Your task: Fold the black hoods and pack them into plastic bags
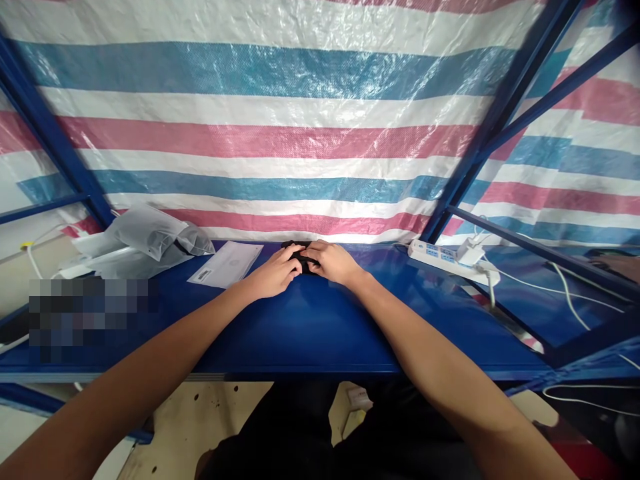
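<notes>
Left hand (274, 272) and right hand (334, 261) closed together around a small black object (299, 255), resting on a blue shelf (310, 327), white envelope (226, 264) just left, power strip (445, 259) at right

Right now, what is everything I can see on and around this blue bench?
small dark object: one, black, back middle of the bench, held between both hands
paper sheet: one, white, left of the hands
plastic bags: a pile, grey-white, back left
power strip: one, white, back right, with a plug and cables
bench: one, blue
striped tarp: one, red, white and blue, behind
left hand: one, on the object
right hand: one, on the object
</notes>
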Tool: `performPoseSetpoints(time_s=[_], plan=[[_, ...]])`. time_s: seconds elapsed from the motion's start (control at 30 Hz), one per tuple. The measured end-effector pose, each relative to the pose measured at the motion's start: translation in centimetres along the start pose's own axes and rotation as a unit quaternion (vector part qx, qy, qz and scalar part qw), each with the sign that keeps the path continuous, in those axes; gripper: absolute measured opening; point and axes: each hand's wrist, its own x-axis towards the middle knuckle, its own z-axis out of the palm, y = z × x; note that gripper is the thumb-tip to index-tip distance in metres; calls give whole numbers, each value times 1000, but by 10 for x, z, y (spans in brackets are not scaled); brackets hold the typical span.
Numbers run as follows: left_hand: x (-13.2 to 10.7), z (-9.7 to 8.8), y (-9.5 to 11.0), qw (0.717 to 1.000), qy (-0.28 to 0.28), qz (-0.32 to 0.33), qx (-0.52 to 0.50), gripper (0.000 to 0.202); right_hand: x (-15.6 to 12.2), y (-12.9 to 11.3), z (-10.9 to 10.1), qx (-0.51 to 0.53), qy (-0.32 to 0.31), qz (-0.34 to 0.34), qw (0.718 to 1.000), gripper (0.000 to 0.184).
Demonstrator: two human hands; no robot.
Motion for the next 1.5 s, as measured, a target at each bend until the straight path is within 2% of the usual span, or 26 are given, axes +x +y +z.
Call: performPoseSetpoints(time_s=[0.13,0.2,0.3,0.37,0.4,0.5,0.57,0.7,0.9,1.07,1.17,1.3,1.37,1.5], plan=[[0,-5,3,999,32,-13,6,18,-7,-4,1,42,-2,11,999,39],[1,-6,2,998,59,-16,16,17,-10,-6,0,58,-3,18,998,34],[1,-8,-2,997,81,-18,-5,16,-12,-9,1,55,-15,-12,998,39],[-1,-9,-5,997,77,-14,-25,16,-11,-11,3,28,-27,-23,999,49],[-1,-9,-5,997,73,-13,-29,16,-10,-12,4,14,-31,-21,999,48],[-4,-11,-2,997,71,-10,-18,14,-8,-10,8,12,-26,-6,1000,32],[-4,-13,2,997,75,-12,3,5,-7,-6,12,38,-8,-4,999,30],[-3,-13,3,996,65,-9,55,30,-7,5,23,93,26,-3,995,29],[-1,-11,-10,993,33,-3,109,25,-6,16,31,175,50,-15,983,31],[-3,-13,-10,995,46,-62,60,27,-10,7,14,84,45,-57,994,60],[-4,-14,-10,995,47,-70,52,26,-10,1,10,17,26,-72,997,55],[-3,-14,-12,996,34,-36,74,21,-8,-3,14,-24,7,-61,998,45],[-3,-15,-11,997,32,-21,73,18,-8,-2,16,-1,12,-62,998,44],[-5,-19,-5,997,22,-53,45,19,-9,3,15,110,42,-47,992,50]])
